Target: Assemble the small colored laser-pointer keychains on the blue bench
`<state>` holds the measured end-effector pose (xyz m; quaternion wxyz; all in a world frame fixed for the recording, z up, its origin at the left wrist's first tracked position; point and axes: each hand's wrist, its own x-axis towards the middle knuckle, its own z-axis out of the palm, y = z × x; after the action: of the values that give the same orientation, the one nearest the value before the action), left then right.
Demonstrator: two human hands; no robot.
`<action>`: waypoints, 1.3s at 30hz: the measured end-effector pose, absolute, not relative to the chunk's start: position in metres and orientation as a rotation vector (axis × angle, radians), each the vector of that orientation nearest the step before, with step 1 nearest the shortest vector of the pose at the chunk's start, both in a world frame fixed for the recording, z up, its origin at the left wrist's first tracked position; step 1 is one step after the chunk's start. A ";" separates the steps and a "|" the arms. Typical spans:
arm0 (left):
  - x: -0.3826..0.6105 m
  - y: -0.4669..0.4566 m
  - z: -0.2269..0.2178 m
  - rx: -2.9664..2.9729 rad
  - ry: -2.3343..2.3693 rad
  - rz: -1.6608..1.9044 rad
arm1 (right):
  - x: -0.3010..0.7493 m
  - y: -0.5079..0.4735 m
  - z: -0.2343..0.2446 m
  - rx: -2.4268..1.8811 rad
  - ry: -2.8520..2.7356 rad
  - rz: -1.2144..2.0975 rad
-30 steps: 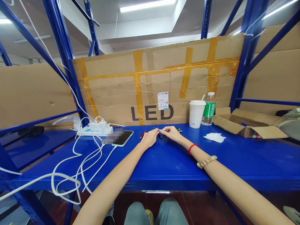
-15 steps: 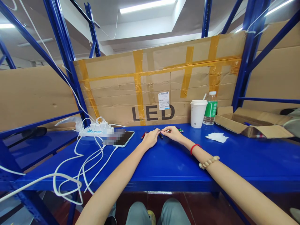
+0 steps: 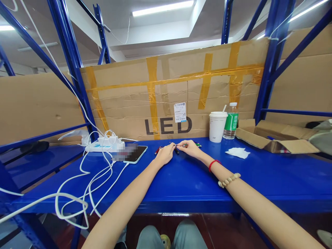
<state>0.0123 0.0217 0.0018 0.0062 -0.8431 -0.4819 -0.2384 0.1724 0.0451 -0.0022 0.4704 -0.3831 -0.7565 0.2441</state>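
Observation:
On the blue tabletop (image 3: 178,180), my left hand (image 3: 166,154) and my right hand (image 3: 190,148) meet with fingertips almost touching. Both are closed in a pinch. What lies between the fingertips is too small and too covered to name. Beside the left hand's fingers shows a slim red piece (image 3: 157,150), perhaps a pen, partly hidden. A slim dark piece (image 3: 177,151) rests on the table just below the fingertips. Past the right hand, green pen-like pieces (image 3: 198,145) lie partly covered by it.
A phone (image 3: 138,154) lies left, beside a power strip (image 3: 97,147) with tangled white cables (image 3: 88,193). To the right stand a lidded cup (image 3: 217,128) and a bottle (image 3: 230,122), then a crumpled tissue (image 3: 237,153) and an open cardboard box (image 3: 280,138). Taped cardboard (image 3: 124,110) backs the table.
The view has shifted slightly, moving the scene a little left in the picture. Both hands keep almost the same pose, with fingertips together.

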 end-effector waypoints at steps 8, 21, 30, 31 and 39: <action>0.012 0.023 0.002 -2.672 -1.505 -0.740 | 0.171 0.043 0.000 -0.958 -1.867 0.594; 0.011 0.024 0.002 -2.673 -1.461 -0.759 | 0.173 0.042 -0.001 -1.000 -1.944 0.404; 0.013 0.024 0.003 -2.644 -1.489 -0.731 | 0.174 0.043 -0.004 -1.013 -1.939 0.286; 0.013 0.023 0.004 -2.649 -1.499 -0.730 | 0.174 0.043 -0.004 -1.017 -1.935 0.275; 0.014 0.021 0.004 -2.719 -1.479 -0.764 | 0.171 0.040 -0.001 -0.959 -1.860 0.266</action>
<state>0.0138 0.0215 0.0045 -0.0231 -0.8526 -0.4637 -0.2397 0.1714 0.0402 -0.0011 0.4935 -0.3955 -0.7669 0.1095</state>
